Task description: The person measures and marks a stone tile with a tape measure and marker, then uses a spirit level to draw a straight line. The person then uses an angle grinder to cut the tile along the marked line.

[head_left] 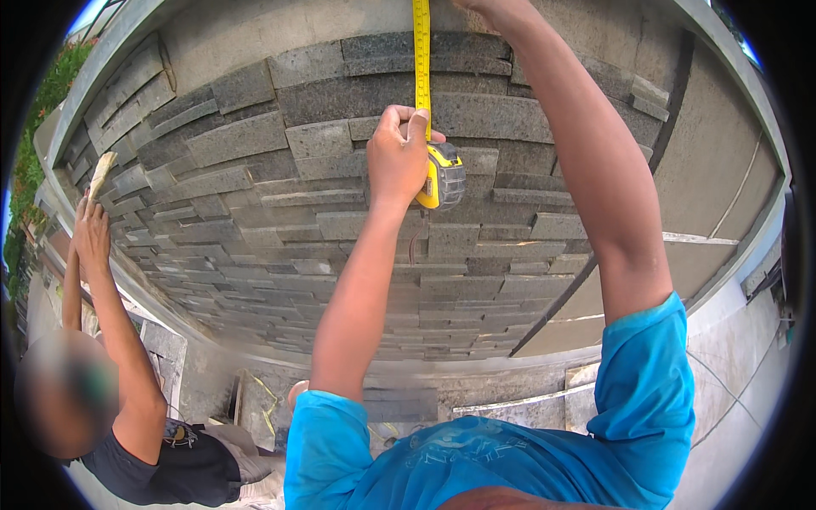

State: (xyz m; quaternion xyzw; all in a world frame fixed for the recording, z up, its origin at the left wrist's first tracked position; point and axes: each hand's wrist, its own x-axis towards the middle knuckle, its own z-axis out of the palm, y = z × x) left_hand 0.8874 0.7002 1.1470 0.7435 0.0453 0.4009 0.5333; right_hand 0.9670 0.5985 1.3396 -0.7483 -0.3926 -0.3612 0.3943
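My left hand (398,157) is raised in front of the stone wall, its fingers closed on a tape measure (444,177) with a yellow and dark grey case. Thumb and fingers pinch around the blade (422,59) just above the case. From there the yellow blade runs straight up over the stones and out of view at the top. My right hand (490,8) is high on the wall, to the right of the blade; the picture's upper edge cuts off its fingers, so whatever they hold is hidden. Grey stone strips (331,140) of uneven depth face the wall.
Smooth bare cement (255,30) shows above the stone strips, and plain panels (722,170) lie to the right. A co-worker (161,450) in a dark shirt stands at the left, hands (92,229) raised around a pale stick (102,174). A long light strip (523,398) lies below.
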